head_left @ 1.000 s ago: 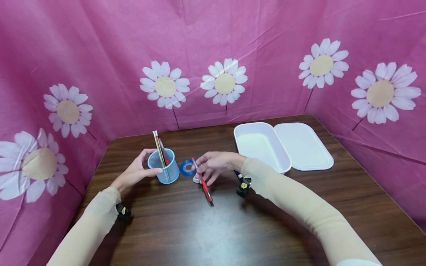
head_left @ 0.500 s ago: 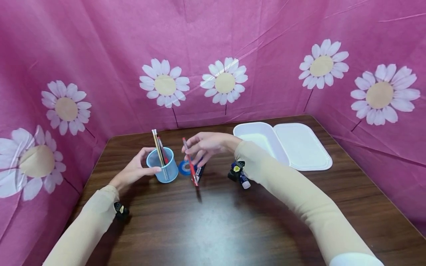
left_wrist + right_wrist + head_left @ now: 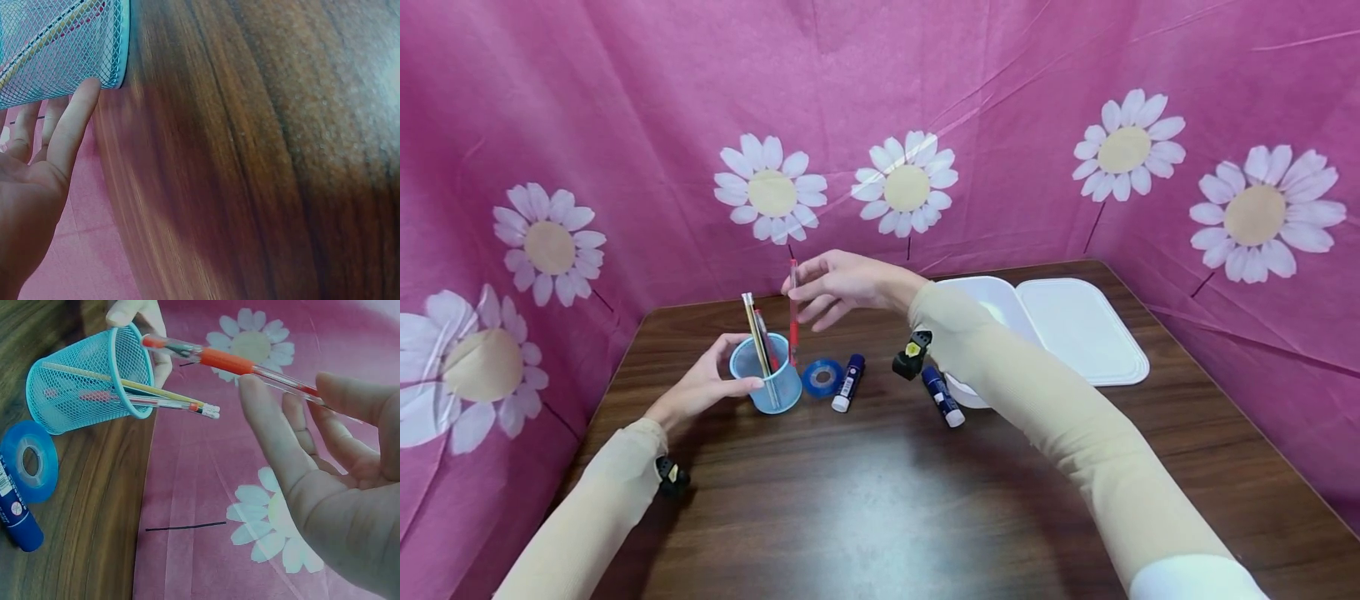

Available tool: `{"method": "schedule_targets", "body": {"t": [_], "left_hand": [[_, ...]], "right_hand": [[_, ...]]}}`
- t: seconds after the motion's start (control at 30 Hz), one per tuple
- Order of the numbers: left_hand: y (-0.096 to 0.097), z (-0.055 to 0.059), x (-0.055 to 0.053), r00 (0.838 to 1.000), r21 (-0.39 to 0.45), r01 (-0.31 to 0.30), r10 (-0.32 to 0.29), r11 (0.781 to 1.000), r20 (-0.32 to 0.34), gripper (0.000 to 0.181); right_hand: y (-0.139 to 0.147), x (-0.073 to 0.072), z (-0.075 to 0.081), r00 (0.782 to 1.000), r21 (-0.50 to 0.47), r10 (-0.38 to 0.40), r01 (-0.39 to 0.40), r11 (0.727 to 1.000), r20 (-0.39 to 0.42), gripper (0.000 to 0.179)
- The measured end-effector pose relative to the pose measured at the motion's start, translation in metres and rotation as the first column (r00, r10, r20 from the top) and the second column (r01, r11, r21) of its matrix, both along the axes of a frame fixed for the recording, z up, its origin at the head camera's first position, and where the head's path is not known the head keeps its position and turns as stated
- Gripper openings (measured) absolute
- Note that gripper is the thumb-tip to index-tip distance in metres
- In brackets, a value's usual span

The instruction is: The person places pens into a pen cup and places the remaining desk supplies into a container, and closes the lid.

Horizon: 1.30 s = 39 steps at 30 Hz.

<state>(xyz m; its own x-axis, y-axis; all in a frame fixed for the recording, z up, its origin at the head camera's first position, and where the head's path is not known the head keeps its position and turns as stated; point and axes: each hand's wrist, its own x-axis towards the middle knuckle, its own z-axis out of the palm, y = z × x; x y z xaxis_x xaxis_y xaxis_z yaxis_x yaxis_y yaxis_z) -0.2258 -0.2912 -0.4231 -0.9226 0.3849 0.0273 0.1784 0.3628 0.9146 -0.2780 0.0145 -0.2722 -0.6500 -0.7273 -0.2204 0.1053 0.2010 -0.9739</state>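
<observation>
In the head view, my left hand (image 3: 703,389) holds a light-blue mesh pen cup (image 3: 785,390) by its left side, thumb in front and fingers behind. Slim pencils (image 3: 752,321) and a red pen (image 3: 767,337) lean inside it. My right hand (image 3: 848,287) pinches another red pen (image 3: 793,308) between thumb and fingers, nearly upright, its lower end at the cup's right rim. From the right wrist, that pen's tip (image 3: 153,342) appears close to the cup's mouth. In the left wrist view, a fingertip of the left hand (image 3: 37,187) touches the mesh wall (image 3: 62,62).
Right of the cup lie a roll of blue tape (image 3: 808,379) and a dark-blue glue stick (image 3: 850,383). A second glue stick (image 3: 942,398) lies beside a white plastic box (image 3: 992,287), partly behind my right arm. Its white lid (image 3: 1086,333) is at the right. A pink curtain (image 3: 850,83) hangs behind.
My right hand has carried the red pen up and left from above the glue stick to the cup's rim, turning it more upright. The left hand stays on the cup.
</observation>
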Motion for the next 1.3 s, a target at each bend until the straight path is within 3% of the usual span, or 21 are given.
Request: {"method": "schedule_targets", "body": {"t": [0.2,0.4,0.53,0.67,1.3], "left_hand": [[-0.001,-0.001,0.002,1.000,-0.006,-0.010,0.010,1.000,0.010,0.073],[0.000,0.000,0.003,0.999,0.021,-0.003,0.002,1.000,0.047,0.073],[0.001,0.001,0.003,0.996,0.070,0.000,-0.007,0.998,0.092,0.073],[0.002,0.001,0.003,0.995,0.065,-0.004,-0.002,0.998,0.101,0.074],[0.004,0.004,0.001,0.994,0.081,-0.008,-0.001,0.997,0.107,0.076]], "right_hand": [[-0.007,-0.002,0.000,0.998,-0.082,-0.039,0.036,0.996,-0.044,0.024],[-0.015,-0.005,-0.015,0.997,-0.098,-0.070,0.066,0.993,-0.037,0.027],[-0.023,-0.006,-0.029,0.997,-0.086,-0.071,0.069,0.994,-0.021,0.027],[-0.030,-0.006,-0.041,0.998,-0.066,-0.055,0.054,0.996,-0.014,0.026],[-0.050,-0.008,-0.067,0.998,0.018,-0.028,0.029,0.999,-0.049,0.031]]}}
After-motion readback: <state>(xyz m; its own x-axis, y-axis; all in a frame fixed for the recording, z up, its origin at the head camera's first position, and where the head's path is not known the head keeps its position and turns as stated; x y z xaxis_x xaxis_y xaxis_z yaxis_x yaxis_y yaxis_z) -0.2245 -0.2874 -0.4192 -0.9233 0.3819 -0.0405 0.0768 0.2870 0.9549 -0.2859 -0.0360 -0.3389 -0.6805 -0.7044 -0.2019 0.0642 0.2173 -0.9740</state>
